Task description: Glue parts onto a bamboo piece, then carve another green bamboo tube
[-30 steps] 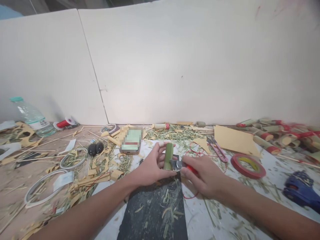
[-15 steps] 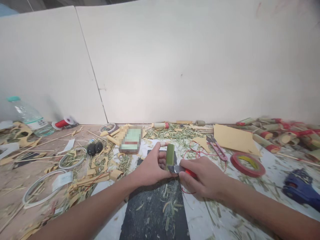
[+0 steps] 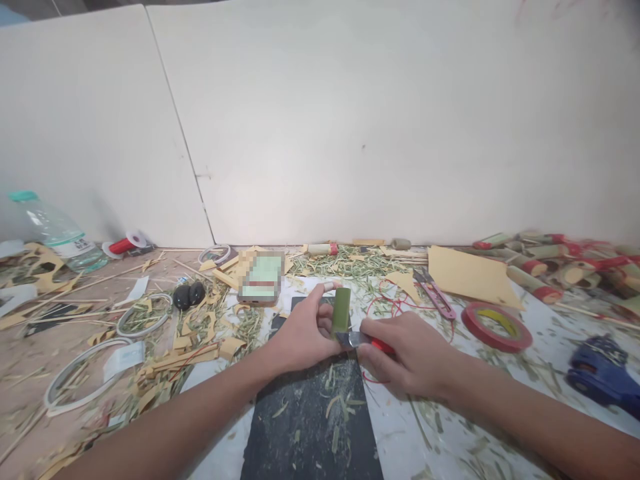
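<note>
My left hand [image 3: 311, 327] is closed around a short green bamboo tube [image 3: 342, 308], which stands almost upright between thumb and fingers. Its index finger, wrapped with white tape, reaches to the tube's top end. A knife with a red handle [image 3: 382, 345] is gripped in my right hand [image 3: 411, 357]. The blade [image 3: 350, 339] lies against the lower end of the tube. Beneath both hands is a dark board [image 3: 305, 427] strewn with thin green shavings.
Pink-handled snips [image 3: 436, 297], a red tape roll [image 3: 496, 326] and a blue tool [image 3: 604, 373] lie to the right, with a pile of bamboo pieces [image 3: 545, 267] behind. A phone [image 3: 262, 277], white rings [image 3: 85, 377] and a bottle [image 3: 53, 233] are leftward. Shavings cover much of the surface.
Hands, tube and knife keep nearly the same places. The tube leans slightly more to the right at its top, and the whole view has shifted a little.
</note>
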`<state>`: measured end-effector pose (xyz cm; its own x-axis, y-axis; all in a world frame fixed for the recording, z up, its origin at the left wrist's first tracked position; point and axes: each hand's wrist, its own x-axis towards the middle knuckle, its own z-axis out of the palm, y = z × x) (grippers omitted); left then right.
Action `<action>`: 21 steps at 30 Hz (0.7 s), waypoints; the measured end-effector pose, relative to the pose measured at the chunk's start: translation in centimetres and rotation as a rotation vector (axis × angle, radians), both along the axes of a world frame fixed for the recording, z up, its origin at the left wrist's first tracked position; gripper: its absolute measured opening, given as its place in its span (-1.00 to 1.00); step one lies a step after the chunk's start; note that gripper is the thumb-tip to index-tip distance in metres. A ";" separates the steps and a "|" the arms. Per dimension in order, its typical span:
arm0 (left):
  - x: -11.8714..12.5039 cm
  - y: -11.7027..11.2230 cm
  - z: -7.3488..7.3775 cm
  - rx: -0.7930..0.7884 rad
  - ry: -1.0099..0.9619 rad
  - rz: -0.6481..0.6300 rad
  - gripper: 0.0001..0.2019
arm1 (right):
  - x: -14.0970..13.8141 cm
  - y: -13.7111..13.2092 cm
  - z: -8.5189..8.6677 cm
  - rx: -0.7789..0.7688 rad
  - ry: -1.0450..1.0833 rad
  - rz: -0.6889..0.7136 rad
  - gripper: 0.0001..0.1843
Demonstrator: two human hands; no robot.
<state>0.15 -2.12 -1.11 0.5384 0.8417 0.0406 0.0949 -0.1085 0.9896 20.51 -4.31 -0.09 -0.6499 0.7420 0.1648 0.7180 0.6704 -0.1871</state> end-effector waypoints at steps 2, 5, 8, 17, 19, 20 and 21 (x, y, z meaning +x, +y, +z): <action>0.0 0.0 0.0 0.012 0.008 0.014 -0.31 | 0.1 0.1 0.1 -0.001 0.011 -0.002 -0.72; -0.1 0.0 0.1 0.002 0.028 0.024 -0.30 | 0.1 0.1 0.2 0.000 0.013 -0.011 -0.71; -0.1 0.0 0.2 -0.005 0.048 0.015 -0.31 | 0.0 0.0 0.2 0.002 0.019 0.005 -0.71; -0.3 0.1 0.2 -0.090 -0.037 -0.043 -0.30 | -0.2 0.0 0.6 -0.012 0.021 0.051 -0.70; -0.3 0.2 0.2 -0.113 -0.060 -0.050 -0.31 | -0.1 0.1 0.7 -0.005 -0.003 0.032 -0.70; -0.3 0.3 0.2 -0.119 -0.069 -0.058 -0.32 | -0.1 0.1 0.8 -0.002 -0.012 0.027 -0.70; -0.4 0.3 0.3 -0.121 -0.074 -0.067 -0.33 | -0.2 0.1 0.8 0.001 -0.017 0.025 -0.71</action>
